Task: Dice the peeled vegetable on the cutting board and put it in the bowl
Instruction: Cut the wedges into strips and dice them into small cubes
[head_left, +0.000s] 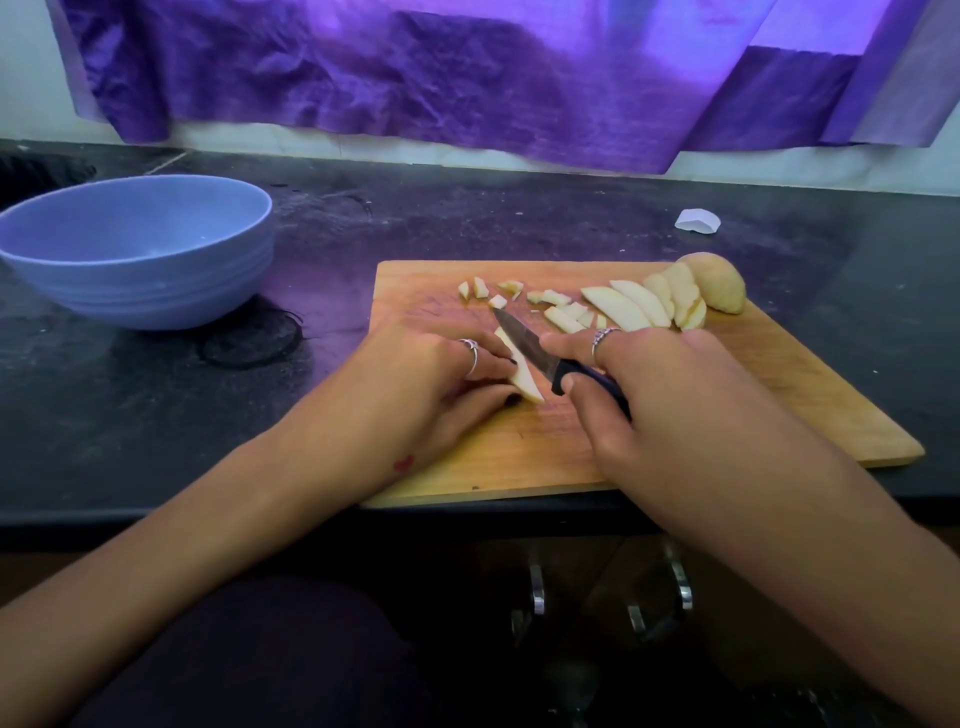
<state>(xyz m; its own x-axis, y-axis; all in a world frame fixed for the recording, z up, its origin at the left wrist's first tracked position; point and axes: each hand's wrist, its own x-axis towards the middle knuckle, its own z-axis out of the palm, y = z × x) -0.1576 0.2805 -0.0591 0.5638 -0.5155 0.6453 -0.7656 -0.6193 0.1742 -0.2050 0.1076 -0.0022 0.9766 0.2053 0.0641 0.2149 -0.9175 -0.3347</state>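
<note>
While left hand (441, 379) pins slice (519, 371) flat on cutting board (779, 395), fingertips curled clear of blade, right hand (649, 395) clamps knife (540, 353) for cross-cuts; diced bits (519, 296) wait mid-board, bowl (140, 249) empty on tabletop (467, 218) left.

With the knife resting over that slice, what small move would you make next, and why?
Probably press the knife down through the slice the left hand pins on the cutting board. The right hand grips the handle, the blade lies along the slice, and the bowl looks empty.
</note>
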